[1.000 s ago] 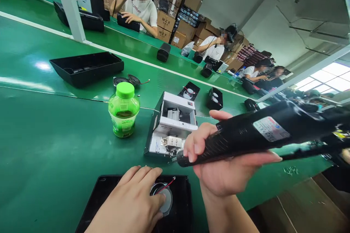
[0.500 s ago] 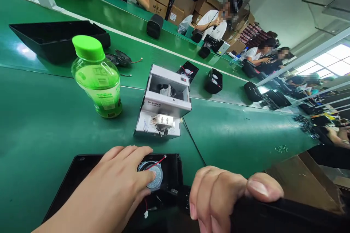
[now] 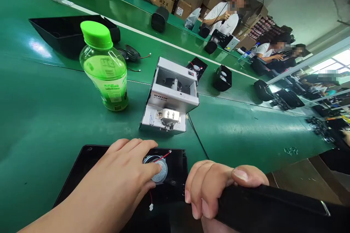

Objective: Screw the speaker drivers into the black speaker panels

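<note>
Fingers [image 3: 142, 149] of the left hand [image 3: 120, 178] are spread apart, one tip resting on the grey back of the round speaker [image 3: 162, 174], and I see that speaker sitting inside the black case [image 3: 94, 162], near its right edge. A red wire [image 3: 164, 156] lies across it, the end pointing at the case's far rim; a white plug [image 3: 151, 207] dangles lower down, just beside the left hand.

Over to the right hand [image 3: 213, 187]: fingers curled together, clamped round a black tool [image 3: 273, 209], right at the case's right edge. Its working tip I can't make out against the dark case. Between the hands, only a slim gap.

Looking past the far rim, I get a narrow strip of green tabletop [image 3: 240, 134], then the front edge of the grey machine [image 3: 175, 96]. The green bottle [image 3: 105, 72] stands upright left of that, well apart from the fingers. A thin cable [image 3: 198, 136] runs from the machine toward the right hand. Right of it I have the widest room, tabletop stretching to a slanted edge, small bits [image 3: 291, 150] near it and a cardboard box [image 3: 303, 178] beyond.
</note>
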`<state>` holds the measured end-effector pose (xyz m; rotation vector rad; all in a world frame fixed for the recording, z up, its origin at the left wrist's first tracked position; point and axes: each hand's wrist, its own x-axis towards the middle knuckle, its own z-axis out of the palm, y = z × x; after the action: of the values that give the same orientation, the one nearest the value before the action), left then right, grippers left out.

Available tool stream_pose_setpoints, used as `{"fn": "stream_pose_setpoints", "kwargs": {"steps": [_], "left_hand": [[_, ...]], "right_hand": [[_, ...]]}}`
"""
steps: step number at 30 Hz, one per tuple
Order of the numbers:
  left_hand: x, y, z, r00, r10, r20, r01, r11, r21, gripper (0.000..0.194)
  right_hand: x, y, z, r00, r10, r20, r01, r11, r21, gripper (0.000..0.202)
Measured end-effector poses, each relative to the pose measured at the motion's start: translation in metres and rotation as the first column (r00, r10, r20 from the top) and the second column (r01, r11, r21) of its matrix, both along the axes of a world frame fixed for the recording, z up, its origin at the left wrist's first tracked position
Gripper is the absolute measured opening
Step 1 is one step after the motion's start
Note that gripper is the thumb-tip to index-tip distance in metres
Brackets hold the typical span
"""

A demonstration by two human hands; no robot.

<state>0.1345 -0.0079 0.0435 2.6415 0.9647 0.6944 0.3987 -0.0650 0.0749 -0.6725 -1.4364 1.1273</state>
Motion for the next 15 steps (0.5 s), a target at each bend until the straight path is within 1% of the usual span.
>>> {"fn": "stream_pose_setpoints", "kwargs": {"steps": [2, 3, 4, 6, 9, 11, 13, 15], "left_hand": [[0.0, -0.001, -0.001, 1.0, -0.002, 0.004, 0.002, 1.0, -0.001, 0.043], [0.0, -0.002, -0.002, 1.0, 0.0, 0.008, 0.0, 1.0, 0.002, 0.043], [0.0, -0.003, -0.003, 1.0, 0.006, 0.013, -0.006, 1.0, 0.008, 0.043], [0.0, -0.005, -0.004, 0.999, 0.022, 0.028, -0.022, 0.999, 0.026, 0.044], [0.001, -0.009, -0.004, 0.999, 0.027, 0.042, -0.03, 0.998, 0.06, 0.043], [0.001, -0.01, -0.004, 0.999, 0.019, 0.036, -0.021, 0.997, 0.079, 0.043], [0.001, -0.01, -0.004, 0.999, 0.012, 0.031, -0.014, 0.996, 0.087, 0.042], [0.001, -0.011, -0.005, 0.999, 0.016, 0.039, -0.02, 0.995, 0.099, 0.041]], "right_hand": [[-0.004, 0.0, -0.004, 0.998, -0.043, -0.055, 0.046, 0.997, 0.055, 0.028], [-0.007, 0.0, -0.003, 0.996, -0.058, -0.062, 0.062, 0.996, 0.07, 0.025], [-0.011, 0.002, -0.001, 0.998, -0.058, -0.04, 0.061, 0.996, 0.072, 0.02], [-0.018, 0.008, 0.011, 0.995, -0.086, 0.042, 0.085, 0.996, 0.03, 0.01], [-0.031, 0.021, 0.032, 0.981, -0.142, 0.131, 0.146, 0.989, -0.021, 0.026], [-0.038, 0.026, 0.042, 0.977, -0.155, 0.144, 0.158, 0.987, -0.013, 0.028], [-0.042, 0.024, 0.044, 0.975, -0.164, 0.15, 0.166, 0.986, -0.001, 0.028], [-0.042, 0.018, 0.039, 0.971, -0.176, 0.162, 0.177, 0.984, 0.008, 0.027]]}}
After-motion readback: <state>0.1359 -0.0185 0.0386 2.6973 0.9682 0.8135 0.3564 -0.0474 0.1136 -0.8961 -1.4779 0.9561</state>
